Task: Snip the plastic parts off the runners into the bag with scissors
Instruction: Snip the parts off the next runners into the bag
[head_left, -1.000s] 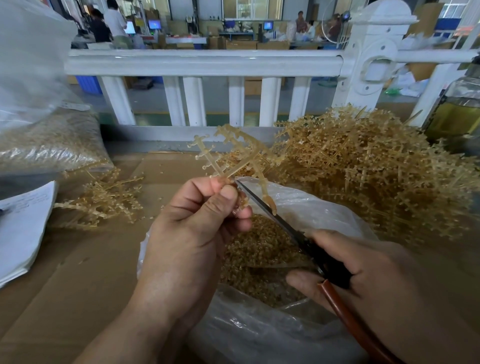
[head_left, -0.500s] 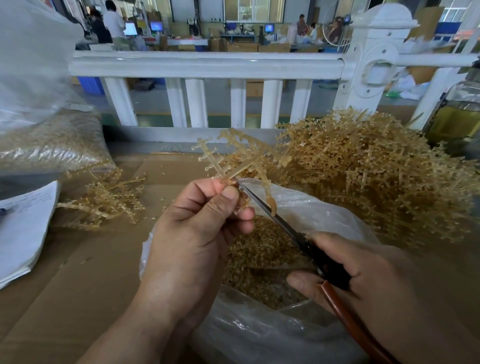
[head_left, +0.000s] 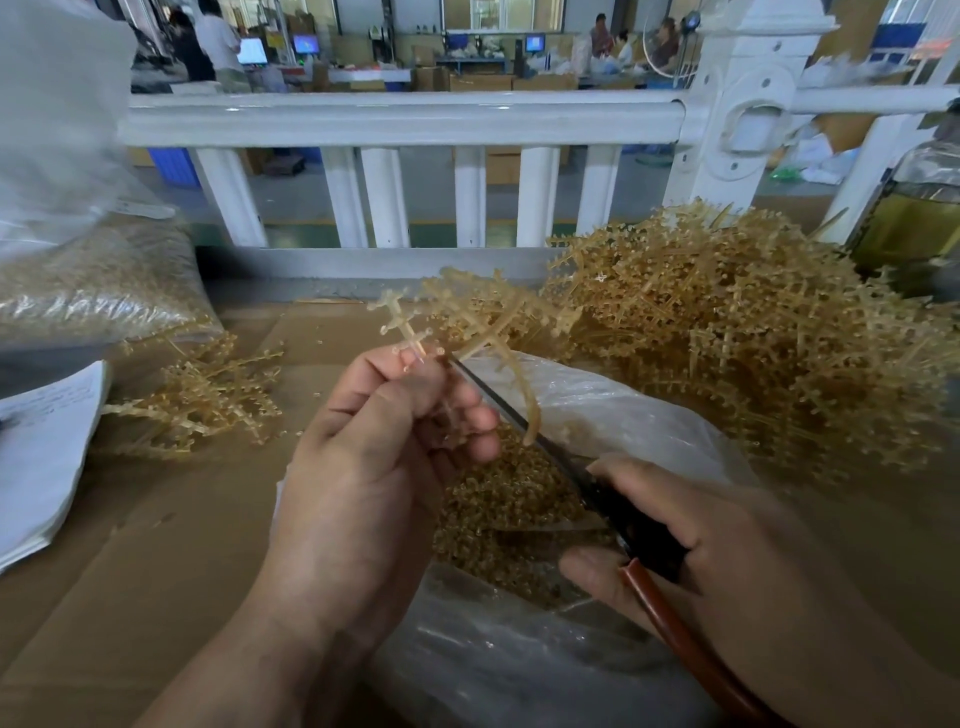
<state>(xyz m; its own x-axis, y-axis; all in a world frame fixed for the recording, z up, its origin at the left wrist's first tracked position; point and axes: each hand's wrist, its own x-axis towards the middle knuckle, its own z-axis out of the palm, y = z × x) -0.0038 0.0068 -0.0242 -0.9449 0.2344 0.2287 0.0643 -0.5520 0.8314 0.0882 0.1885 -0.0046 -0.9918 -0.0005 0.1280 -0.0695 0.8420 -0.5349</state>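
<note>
Left hand (head_left: 374, 467) fingers (head_left: 441, 400) pinch a tan plastic runner (head_left: 488, 325); right hand (head_left: 727, 561) grips black-bladed scissors (head_left: 524, 421) over the clear plastic bag (head_left: 623, 410) just below

Cardboard (head_left: 156, 571) carries the open bag (head_left: 597, 405) near, runner heap (head_left: 753, 338) right, loose runners (head_left: 208, 400), papers (head_left: 36, 457), full sack (head_left: 88, 291) left.

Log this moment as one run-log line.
left hand: grips runner | right hand: grips scissors, blade tip at runner | bag: open below, holds cut parts
</note>
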